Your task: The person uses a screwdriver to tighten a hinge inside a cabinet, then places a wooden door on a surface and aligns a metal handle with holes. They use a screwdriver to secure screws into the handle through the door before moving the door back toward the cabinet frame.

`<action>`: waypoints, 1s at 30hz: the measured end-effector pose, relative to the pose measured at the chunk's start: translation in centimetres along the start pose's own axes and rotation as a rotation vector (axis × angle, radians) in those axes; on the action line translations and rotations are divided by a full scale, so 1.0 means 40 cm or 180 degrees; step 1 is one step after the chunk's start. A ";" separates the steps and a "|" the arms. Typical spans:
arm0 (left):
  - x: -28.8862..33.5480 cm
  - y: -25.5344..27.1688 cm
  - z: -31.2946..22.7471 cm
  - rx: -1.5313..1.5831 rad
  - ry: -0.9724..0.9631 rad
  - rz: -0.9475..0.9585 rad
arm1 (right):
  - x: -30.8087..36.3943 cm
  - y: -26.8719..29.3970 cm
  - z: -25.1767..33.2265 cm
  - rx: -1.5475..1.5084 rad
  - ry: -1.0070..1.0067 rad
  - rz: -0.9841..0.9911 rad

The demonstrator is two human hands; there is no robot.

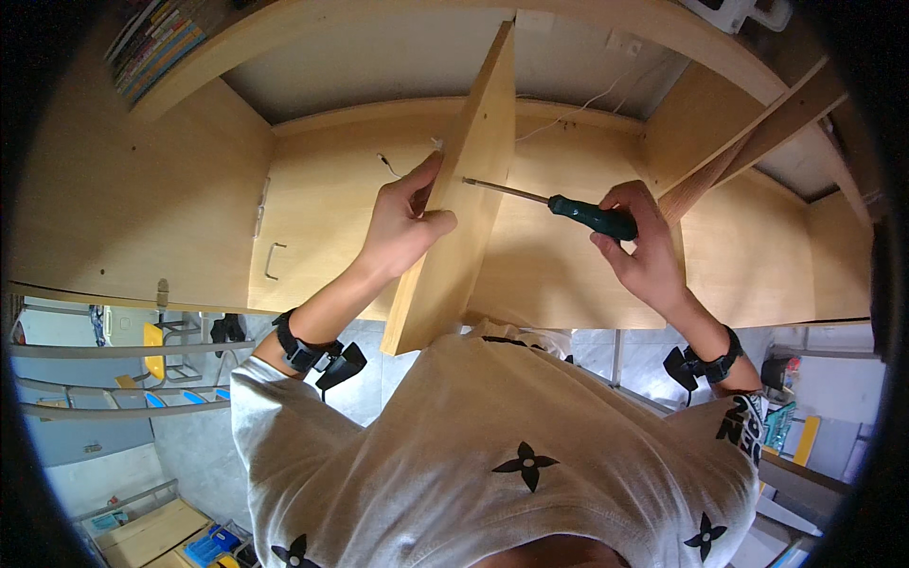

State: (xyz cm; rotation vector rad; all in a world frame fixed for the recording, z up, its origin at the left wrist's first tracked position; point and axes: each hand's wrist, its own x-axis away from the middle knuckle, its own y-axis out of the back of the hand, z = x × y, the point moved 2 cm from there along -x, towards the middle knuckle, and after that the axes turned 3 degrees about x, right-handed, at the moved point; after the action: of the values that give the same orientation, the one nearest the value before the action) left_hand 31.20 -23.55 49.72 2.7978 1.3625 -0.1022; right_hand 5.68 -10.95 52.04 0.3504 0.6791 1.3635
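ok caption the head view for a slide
Right hand holds a green-handled screwdriver at the wooden panel the left hand grips.

Wears a pale grey short-sleeved T-shirt (407, 445), printed with black four-petalled flower motifs (526, 465) and, on the right sleeve (745, 417), bold black lettering. Also wears a black left forearm strap (294, 343) and a matching right forearm strap (725, 360), both fitted with small, angular black modules (343, 365).

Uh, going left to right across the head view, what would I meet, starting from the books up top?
Books, metal handle, left hand, screwdriver, right hand, right wristband.
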 end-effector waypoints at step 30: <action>0.007 -0.011 -0.008 0.0248 -0.0121 -0.0121 | 0.047 -0.084 -0.060 -0.0963 -0.0314 -0.0899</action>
State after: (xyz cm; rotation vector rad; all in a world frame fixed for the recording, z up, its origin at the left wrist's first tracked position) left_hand 31.04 -23.06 50.00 2.8172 1.4342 -0.2127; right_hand 6.88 -10.15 47.76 0.0746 0.4140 1.1488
